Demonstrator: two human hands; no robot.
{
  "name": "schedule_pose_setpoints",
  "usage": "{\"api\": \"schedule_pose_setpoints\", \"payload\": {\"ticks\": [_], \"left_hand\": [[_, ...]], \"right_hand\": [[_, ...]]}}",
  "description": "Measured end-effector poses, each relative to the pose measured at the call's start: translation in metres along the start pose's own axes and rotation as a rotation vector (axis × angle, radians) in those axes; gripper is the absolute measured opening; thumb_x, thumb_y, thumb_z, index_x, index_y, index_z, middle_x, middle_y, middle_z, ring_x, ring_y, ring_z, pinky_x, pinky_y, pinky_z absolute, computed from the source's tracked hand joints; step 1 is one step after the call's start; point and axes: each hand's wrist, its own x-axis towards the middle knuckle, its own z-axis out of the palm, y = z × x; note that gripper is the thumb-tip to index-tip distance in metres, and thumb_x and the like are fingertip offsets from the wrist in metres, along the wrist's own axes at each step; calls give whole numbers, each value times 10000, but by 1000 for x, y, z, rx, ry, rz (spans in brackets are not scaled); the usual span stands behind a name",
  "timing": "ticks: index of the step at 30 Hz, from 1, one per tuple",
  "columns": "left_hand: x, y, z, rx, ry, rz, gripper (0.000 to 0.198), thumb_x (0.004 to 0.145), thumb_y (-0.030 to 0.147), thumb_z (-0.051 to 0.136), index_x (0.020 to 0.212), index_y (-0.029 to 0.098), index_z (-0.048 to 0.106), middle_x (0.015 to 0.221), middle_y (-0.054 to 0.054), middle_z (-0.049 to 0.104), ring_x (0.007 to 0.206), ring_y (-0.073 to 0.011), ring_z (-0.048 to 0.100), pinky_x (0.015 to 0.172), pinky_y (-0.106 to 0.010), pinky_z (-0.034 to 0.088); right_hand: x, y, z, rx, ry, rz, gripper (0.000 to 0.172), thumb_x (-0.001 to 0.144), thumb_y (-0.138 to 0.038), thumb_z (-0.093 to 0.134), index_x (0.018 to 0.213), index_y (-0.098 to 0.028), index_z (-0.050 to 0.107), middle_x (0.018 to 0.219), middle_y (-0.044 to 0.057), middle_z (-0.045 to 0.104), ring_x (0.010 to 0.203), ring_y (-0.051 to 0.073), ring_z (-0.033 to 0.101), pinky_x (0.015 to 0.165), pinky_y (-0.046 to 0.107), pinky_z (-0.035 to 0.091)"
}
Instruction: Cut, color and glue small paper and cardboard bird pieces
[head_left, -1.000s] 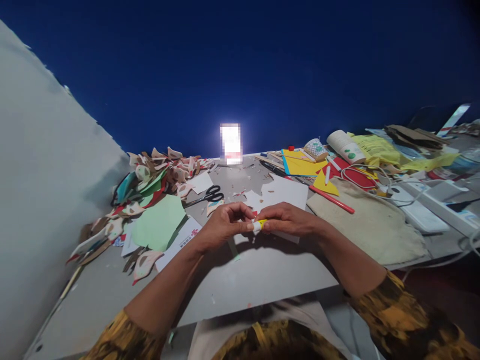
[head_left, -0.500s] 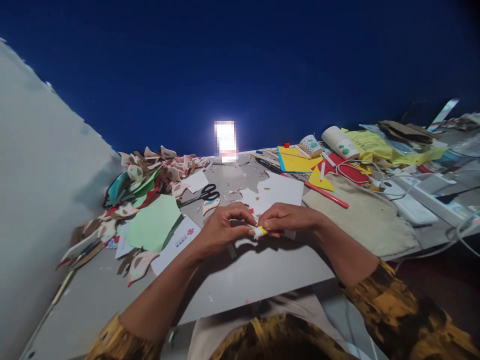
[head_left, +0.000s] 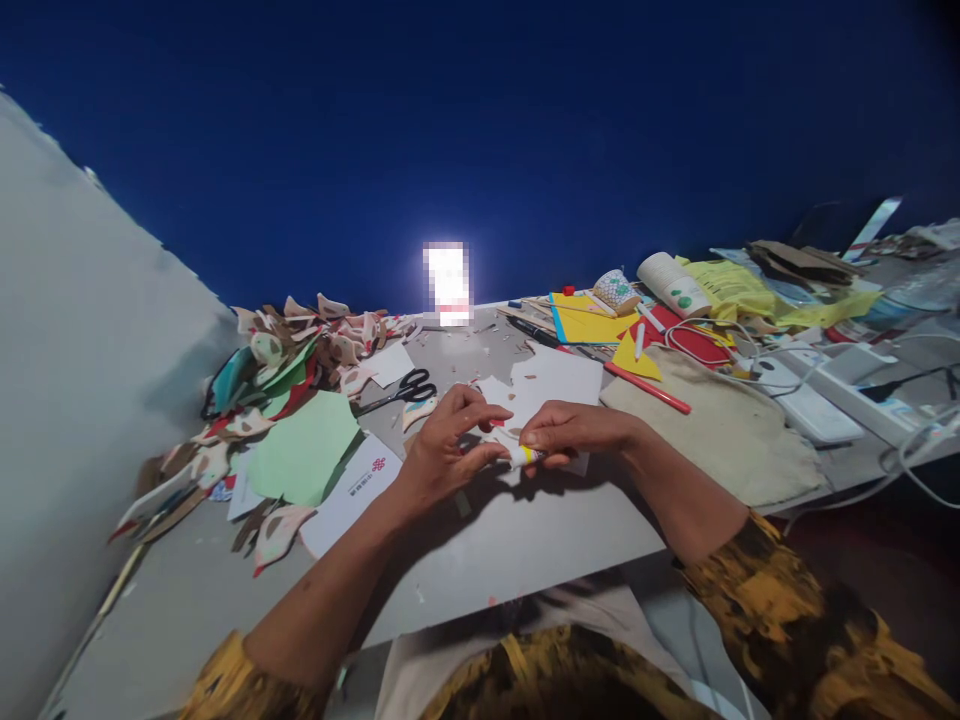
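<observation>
A small white-and-yellow tube (head_left: 527, 455) is pinched between the thumb and fingers of my right hand (head_left: 574, 432), above the table near its front. Its white end points left, and my fingers hide much of the rest. My left hand (head_left: 452, 440) is beside that white end with thumb and index finger apart. The left thumb tip is very close to the tube; whether it touches, I cannot tell. Behind my hands lies torn white paper (head_left: 559, 380) with small scraps on it. Black-handled scissors (head_left: 409, 388) lie beyond my left hand, next to a bird-shaped cutout (head_left: 418, 412).
Bird-shaped cutouts (head_left: 341, 345) are heaped at the left, near green paper (head_left: 304, 450). On the right lie a red pen (head_left: 649, 388), a beige cloth (head_left: 720, 430), yellow paper (head_left: 589, 322), paper cups (head_left: 671, 283) and a power strip (head_left: 862, 390) with cables. A bright pixelated patch stands at the back.
My left index finger and thumb have spread apart and come away from the tube's white end. The tube stays in my right hand, and more of its white end shows.
</observation>
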Motion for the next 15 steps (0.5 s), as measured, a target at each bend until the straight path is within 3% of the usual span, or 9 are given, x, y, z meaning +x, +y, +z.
{"api": "schedule_pose_setpoints", "payload": {"ticks": [5,9,12,15], "left_hand": [[-1,-3,0,19,-46,88,142,902,279,748,1030,229,785,942,-49,619,870,-175,635,753,-299,540],[-2,-4,1,43,-5,99,236,891,273,763,1125,247,768,969,-44,609,892,-172,624,771,-294,546],[-2,-4,1,46,56,69,270,885,241,767,1154,265,767,981,-38,610,863,-155,619,821,-308,555],[0,1,1,-24,86,-49,254,862,216,780,1109,274,791,977,-36,636,826,-147,631,855,-335,570]], "right_hand": [[0,0,0,3,-1,13,604,958,-645,583,967,-60,734,565,-54,444,496,72,323,487,223,251],[-1,-2,-1,-2,-8,24,594,972,-629,574,975,-59,738,563,-56,437,497,71,326,486,223,252],[-2,-3,-1,-20,-21,30,584,979,-615,576,985,-56,743,561,-57,438,495,71,326,483,226,245],[-2,-2,0,-11,-43,29,579,973,-617,589,1011,-58,738,569,-57,452,499,70,336,490,228,247]]}}
